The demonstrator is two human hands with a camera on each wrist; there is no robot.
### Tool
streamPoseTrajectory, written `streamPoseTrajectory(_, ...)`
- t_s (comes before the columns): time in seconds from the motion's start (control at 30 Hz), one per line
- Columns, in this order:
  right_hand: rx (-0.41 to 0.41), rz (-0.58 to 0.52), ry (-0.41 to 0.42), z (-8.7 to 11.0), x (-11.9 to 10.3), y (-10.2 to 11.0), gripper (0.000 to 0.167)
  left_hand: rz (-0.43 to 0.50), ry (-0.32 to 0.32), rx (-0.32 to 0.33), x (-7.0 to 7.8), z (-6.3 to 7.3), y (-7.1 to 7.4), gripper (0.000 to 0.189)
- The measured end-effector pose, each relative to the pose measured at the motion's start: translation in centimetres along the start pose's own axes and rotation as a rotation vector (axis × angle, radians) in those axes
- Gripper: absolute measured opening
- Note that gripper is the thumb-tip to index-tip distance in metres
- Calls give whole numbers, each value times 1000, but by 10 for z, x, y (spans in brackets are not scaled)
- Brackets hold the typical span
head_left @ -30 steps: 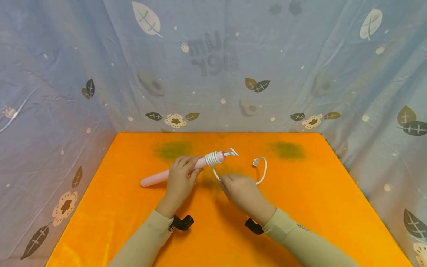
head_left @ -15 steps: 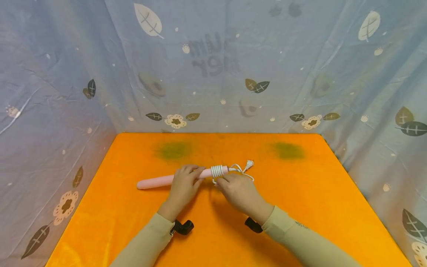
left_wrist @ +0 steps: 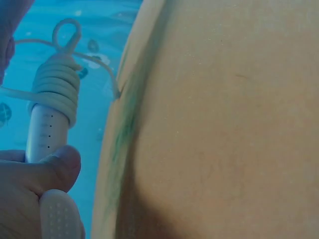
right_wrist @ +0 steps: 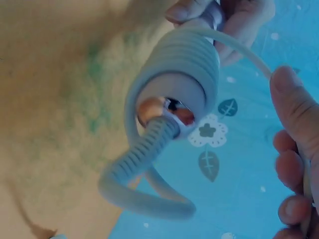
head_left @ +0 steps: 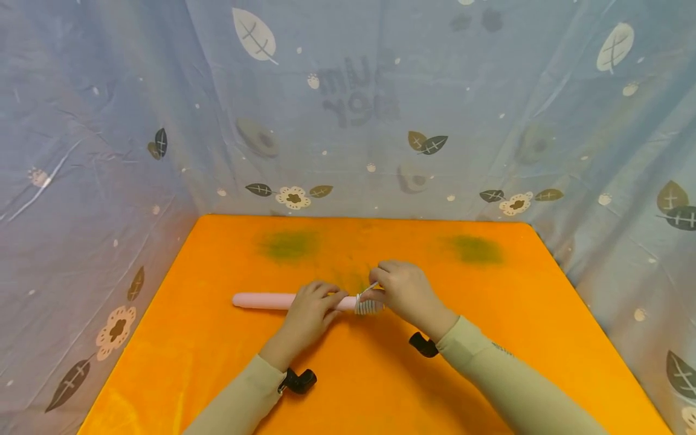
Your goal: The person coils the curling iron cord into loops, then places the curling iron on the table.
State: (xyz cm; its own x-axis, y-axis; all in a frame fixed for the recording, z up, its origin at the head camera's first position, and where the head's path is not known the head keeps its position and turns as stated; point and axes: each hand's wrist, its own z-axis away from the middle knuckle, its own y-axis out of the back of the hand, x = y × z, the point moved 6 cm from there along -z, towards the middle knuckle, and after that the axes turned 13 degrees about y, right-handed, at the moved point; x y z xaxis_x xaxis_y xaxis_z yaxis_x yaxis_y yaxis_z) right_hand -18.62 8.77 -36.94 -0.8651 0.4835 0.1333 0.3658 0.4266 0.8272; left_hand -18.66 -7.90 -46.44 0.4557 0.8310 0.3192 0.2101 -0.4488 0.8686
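Note:
A pink, rod-shaped hair iron [head_left: 261, 300] lies across the middle of the table, its long barrel to the left. My left hand [head_left: 310, 314] grips it around the handle, thumb on the near side. White power cord [right_wrist: 182, 55] wraps the handle's end in several tight coils. My right hand [head_left: 409, 293] pinches a taut stretch of this cord just beyond the coils, fingers curled. In the right wrist view, the ribbed cord sleeve [right_wrist: 149, 142] leaves the handle's end and bends into a loop. Small dots mark the handle [left_wrist: 49, 133] in the left wrist view.
An orange cloth covers the table [head_left: 217, 374], with two greenish patches towards the back. Printed blue-grey curtains [head_left: 348, 145] hang close behind it and at both sides. A black camera mount [head_left: 299, 382] sits at the left wrist, another [head_left: 423, 344] at the right.
The hair iron has turned from slanting to level and come nearer. My right hand has carried the cord from the near side up and over to the far right. The plug is now out of sight.

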Motion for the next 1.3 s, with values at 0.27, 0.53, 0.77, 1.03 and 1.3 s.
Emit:
streamPoseTrajectory(0.27,-22,-144,-90,3,24,-1,24,-5,-48,-32,4,6,1,34)
streamPoseTrajectory(0.53,-54,-191,-258,17,48,-10,21,33,-105,-30,8,9,5,34)
streamPoseTrajectory(0.77,-87,-243,-364,24,56,-23,19,84,-172,90,11,10,17,39)
streamPoseTrajectory(1.03,-180,-286,-444,30,55,-44,15,165,-145,209,8,6,33,39)
streamPoseTrajectory(1.3,-136,-383,-437,35,40,-55,9,215,-84,262,4,-2,42,41)
